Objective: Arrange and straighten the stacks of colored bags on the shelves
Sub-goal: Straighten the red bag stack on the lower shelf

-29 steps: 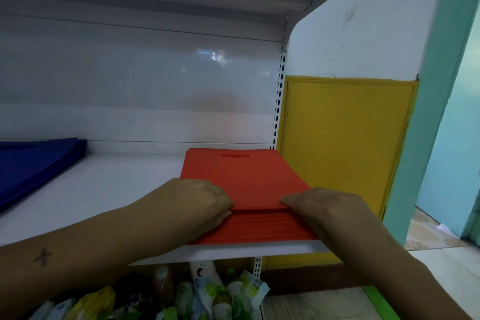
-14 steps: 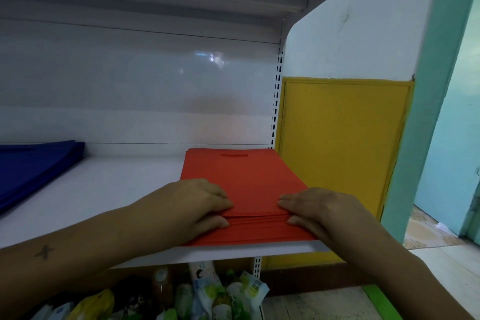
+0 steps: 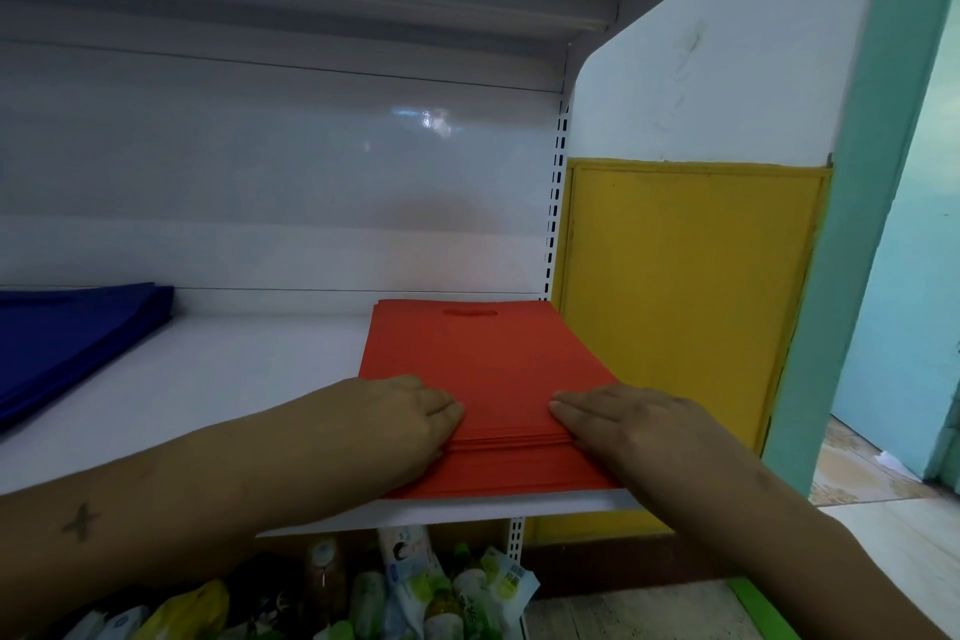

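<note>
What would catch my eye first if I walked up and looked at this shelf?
The bright red stack of bags at the right end of the white shelf, with the left hand and right hand pressing flat on its near edge. Next, the blue stack at the far left, and the yellow panel beside the shelf.

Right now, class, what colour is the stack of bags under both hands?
Red, a plain orange-red stack of bags, seen clearly in the head view.
</note>
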The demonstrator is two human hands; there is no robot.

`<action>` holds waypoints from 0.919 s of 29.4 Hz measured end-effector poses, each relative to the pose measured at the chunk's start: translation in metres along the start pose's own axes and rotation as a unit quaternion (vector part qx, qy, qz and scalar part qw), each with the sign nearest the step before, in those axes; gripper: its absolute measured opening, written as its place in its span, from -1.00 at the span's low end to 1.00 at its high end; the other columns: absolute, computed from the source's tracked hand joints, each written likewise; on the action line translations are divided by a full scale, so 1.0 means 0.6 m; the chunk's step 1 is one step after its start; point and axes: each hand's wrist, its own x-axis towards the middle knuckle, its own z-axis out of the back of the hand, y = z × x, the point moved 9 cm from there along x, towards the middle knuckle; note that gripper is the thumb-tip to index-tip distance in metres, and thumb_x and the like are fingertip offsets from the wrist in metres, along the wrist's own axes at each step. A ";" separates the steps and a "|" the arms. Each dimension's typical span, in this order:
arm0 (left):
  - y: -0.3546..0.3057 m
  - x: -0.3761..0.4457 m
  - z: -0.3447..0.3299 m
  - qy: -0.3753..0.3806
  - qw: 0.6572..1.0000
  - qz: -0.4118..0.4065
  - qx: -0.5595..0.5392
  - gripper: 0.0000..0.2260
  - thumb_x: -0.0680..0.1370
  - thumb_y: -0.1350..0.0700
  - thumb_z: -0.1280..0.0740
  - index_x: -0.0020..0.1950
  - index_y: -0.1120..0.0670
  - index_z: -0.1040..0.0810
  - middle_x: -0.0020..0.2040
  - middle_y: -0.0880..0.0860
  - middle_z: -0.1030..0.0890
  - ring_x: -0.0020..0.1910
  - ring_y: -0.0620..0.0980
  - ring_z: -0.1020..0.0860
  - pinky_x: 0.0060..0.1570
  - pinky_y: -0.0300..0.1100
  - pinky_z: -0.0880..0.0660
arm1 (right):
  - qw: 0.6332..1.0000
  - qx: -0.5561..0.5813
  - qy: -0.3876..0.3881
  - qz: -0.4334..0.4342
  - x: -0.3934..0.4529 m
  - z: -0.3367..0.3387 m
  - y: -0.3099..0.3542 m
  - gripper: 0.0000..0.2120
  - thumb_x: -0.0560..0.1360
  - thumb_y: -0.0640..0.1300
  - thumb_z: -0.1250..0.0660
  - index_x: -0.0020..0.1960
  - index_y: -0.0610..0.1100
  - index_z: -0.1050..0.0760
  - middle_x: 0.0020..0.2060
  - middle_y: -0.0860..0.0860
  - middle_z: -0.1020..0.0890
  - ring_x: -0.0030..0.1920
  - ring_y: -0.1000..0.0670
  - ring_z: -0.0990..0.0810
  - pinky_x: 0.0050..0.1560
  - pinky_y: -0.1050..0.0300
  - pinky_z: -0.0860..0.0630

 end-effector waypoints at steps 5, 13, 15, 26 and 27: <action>-0.005 0.002 0.002 -0.020 1.000 0.001 0.010 -0.65 0.27 0.12 -0.14 -0.16 0.04 -0.70 -0.28 -0.05 -0.67 -0.45 -0.12 -0.58 -0.67 -0.29 -0.44 | 1.000 -0.013 0.003 -0.005 -0.003 -0.001 -0.001 -0.35 0.06 -0.07 -0.65 0.14 -0.01 -0.61 0.02 0.10 -0.68 -0.06 0.12 -0.67 -0.23 0.27 -0.58; 0.019 0.012 0.008 0.064 0.992 0.091 -0.060 -0.61 0.61 -0.09 0.13 0.23 -0.06 -0.41 0.14 -0.10 -0.53 0.10 -0.07 -0.50 0.03 -0.12 -0.48 | 0.998 0.045 -0.020 -0.050 0.008 0.005 -0.023 -0.63 0.25 -0.14 -0.35 0.05 0.01 -0.62 -0.17 0.11 -0.70 -0.26 0.07 -0.68 -0.53 0.16 -0.55; 0.032 0.010 0.014 0.045 0.989 0.112 -0.092 -0.54 0.57 -0.15 0.21 0.13 -0.05 -0.43 0.03 -0.10 -0.55 -0.01 -0.10 -0.51 0.00 -0.13 -0.48 | 0.997 0.043 -0.025 -0.062 0.009 0.008 -0.028 -0.62 0.22 -0.14 -0.39 0.04 0.04 -0.62 -0.20 0.15 -0.69 -0.32 0.11 -0.66 -0.56 0.20 -0.51; 0.009 0.005 0.025 0.078 0.984 0.090 -0.129 -0.55 0.55 -0.22 0.02 0.34 -0.08 -0.36 0.20 -0.13 -0.49 0.18 -0.14 -0.43 0.15 -0.16 -0.43 | 0.993 0.073 -0.044 -0.081 -0.019 0.019 -0.030 -0.60 0.31 -0.20 -0.34 0.12 0.07 -0.58 -0.02 0.16 -0.68 -0.09 0.12 -0.68 -0.43 0.13 -0.60; 0.009 0.004 0.025 0.066 0.985 0.090 -0.130 -0.56 0.57 -0.22 0.03 0.33 -0.08 -0.38 0.18 -0.14 -0.51 0.17 -0.14 -0.44 0.12 -0.16 -0.45 | 0.993 0.075 -0.045 -0.083 -0.021 0.017 -0.030 -0.59 0.31 -0.19 -0.35 0.14 0.07 -0.57 0.00 0.16 -0.67 -0.07 0.12 -0.67 -0.41 0.13 -0.61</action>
